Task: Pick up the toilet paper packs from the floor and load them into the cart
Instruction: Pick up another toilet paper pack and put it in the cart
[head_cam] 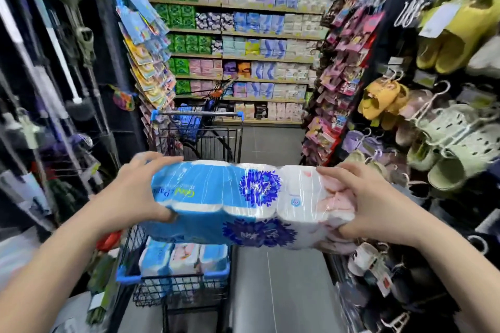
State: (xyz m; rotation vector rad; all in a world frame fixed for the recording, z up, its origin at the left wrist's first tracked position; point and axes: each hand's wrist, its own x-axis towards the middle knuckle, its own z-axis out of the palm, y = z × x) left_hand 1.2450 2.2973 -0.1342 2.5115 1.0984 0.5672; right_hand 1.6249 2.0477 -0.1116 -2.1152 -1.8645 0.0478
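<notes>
A large blue-and-white toilet paper pack (238,203) with purple flower prints hangs in the air in front of me. My left hand (138,189) grips its left end and my right hand (370,205) grips its right end. Below and behind it stands a black wire cart (198,140) with blue corner trim. Another toilet paper pack (184,257) lies inside the cart's near end, partly hidden by the pack I hold. The held pack is above the cart's right side.
Racks hem in the narrow aisle: hanging mops and brushes (54,62) on the left, slippers on hooks (446,116) on the right. Shelves of tissue packs (243,48) fill the far wall. Grey floor (276,292) shows to the right of the cart.
</notes>
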